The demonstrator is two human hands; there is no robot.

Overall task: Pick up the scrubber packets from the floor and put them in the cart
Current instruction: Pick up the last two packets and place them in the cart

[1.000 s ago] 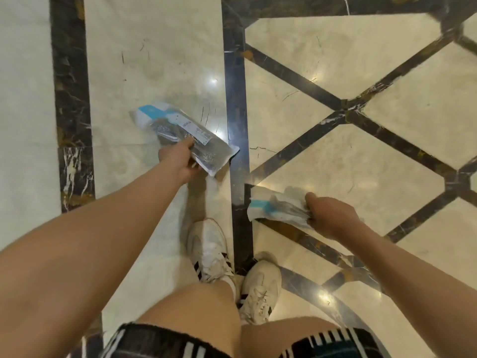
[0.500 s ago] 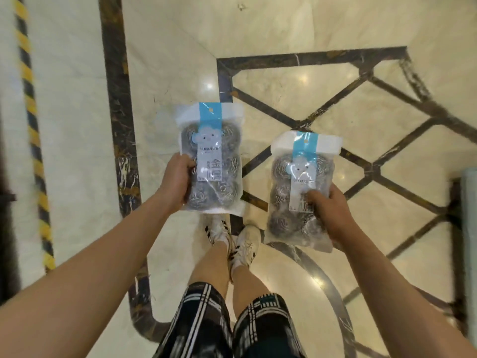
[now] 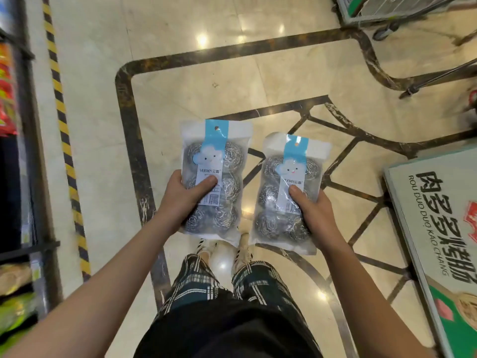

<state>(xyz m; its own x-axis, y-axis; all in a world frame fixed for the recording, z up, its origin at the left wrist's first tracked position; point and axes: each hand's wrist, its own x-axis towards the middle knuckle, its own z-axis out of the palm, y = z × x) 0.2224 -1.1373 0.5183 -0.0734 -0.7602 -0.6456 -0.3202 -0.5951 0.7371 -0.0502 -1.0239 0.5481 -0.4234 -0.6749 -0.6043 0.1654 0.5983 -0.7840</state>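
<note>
Both packets are up off the marble floor (image 3: 206, 73), side by side and just apart, faces to the camera. Left hand (image 3: 184, 200) is clamped on the left scrubber packet (image 3: 215, 182), thumb across its label; right hand (image 3: 313, 213) grips the right scrubber packet (image 3: 286, 192) likewise. The cart (image 3: 387, 11) sits well beyond the right packet, at the top edge

Blue-striped scrubber packets (image 3: 214, 177); plaid shorts (image 3: 206, 285).
</note>
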